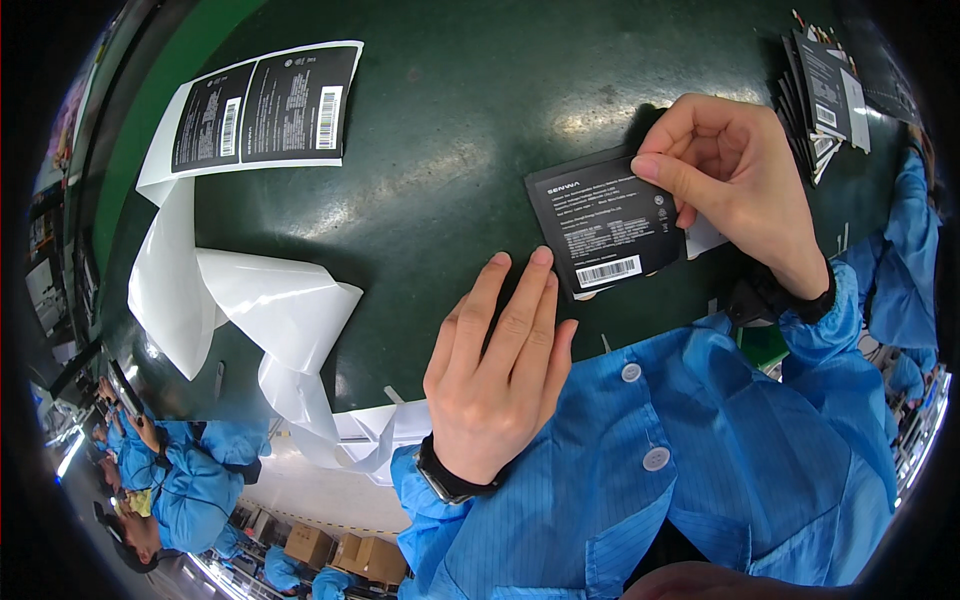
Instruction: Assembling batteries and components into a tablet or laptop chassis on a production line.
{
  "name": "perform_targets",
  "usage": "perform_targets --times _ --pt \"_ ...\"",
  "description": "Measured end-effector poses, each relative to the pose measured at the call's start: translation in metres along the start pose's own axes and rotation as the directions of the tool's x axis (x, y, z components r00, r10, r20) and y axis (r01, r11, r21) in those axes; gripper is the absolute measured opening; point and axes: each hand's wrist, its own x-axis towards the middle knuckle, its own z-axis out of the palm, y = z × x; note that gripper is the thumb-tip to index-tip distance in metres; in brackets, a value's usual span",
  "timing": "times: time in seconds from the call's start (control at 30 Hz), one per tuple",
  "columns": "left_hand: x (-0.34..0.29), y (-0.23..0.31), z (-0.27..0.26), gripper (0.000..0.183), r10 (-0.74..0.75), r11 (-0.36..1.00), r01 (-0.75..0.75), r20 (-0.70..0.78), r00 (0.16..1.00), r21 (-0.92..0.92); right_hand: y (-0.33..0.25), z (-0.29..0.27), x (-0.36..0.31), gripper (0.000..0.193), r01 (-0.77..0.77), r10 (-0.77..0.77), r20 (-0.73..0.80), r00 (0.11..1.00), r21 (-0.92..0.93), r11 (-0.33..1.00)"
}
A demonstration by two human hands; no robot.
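Observation:
A flat battery pack with a black printed label (605, 225) lies slightly tilted over the green table. My right hand (735, 175) pinches it at the upper right corner, thumb on top and fingers curled at the edge. Part of a pale silvery surface shows beneath that hand. Close to the battery's lower left edge is my left hand (497, 365), palm down with fingers stretched out. Its fingertips are at the label's edge; whether they press on it I cannot tell. A strip of black labels (298, 110) on white backing lies at the far left.
Empty white backing tape (265, 290) curls down over the near left table edge. A stack of similar flat batteries (825, 95) stands at the far right. The table (450, 90) is dark green. Co-workers in blue (185, 490) and cardboard boxes (370, 558) appear beyond the table.

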Motion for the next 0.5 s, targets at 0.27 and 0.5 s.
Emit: perform_targets --times 0.27,0.5 --pt "0.0016 0.0066 -0.0020 0.035 -0.041 0.999 0.040 0.007 0.999 0.028 0.0000 -0.0016 -0.0013 0.014 -0.006 0.006 0.005 1.000 0.019 1.000" --pt "-0.0010 0.0043 0.0008 0.034 0.003 0.998 -0.005 0.023 1.000 0.064 0.0021 -0.0052 0.0000 0.013 -0.009 0.008 0.027 1.000 0.036 0.999"
